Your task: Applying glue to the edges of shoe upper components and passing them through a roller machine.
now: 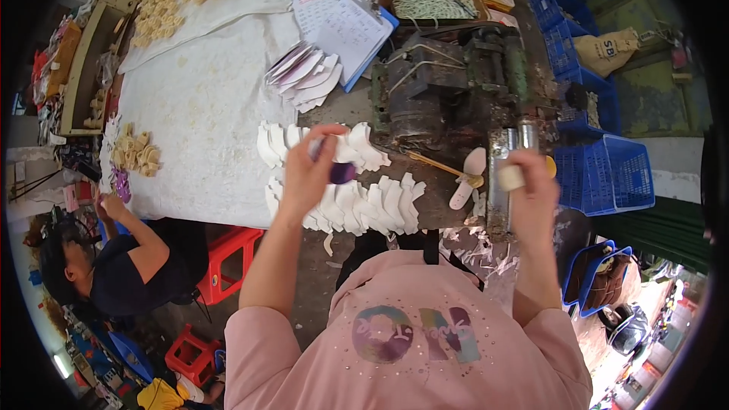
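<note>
My left hand (pixel 307 171) is closed on a small dark purple, rounded piece (pixel 342 173), held over white curved pieces. These lie overlapping in a back row (pixel 369 149) and a front row (pixel 372 203) along the table's near edge. To the right, my right hand (pixel 534 191) is closed round a cream-coloured, rounded piece (pixel 511 177) beside shiny metal rollers (pixel 499 205). What exactly either held piece is, I cannot make out. Between my hands lie a wooden-handled stick (pixel 434 163) and a pale pink, sole-shaped piece (pixel 461 193).
A dark, greasy machine (pixel 425 87) stands behind the rollers. Clipboards (pixel 357 38), more stacked white pieces (pixel 305 77) and a tray (pixel 433 1) lie at the back. Blue crates (pixel 607 175) line the right side. A co-worker (pixel 114 266) sits at the left near a red stool (pixel 229 264).
</note>
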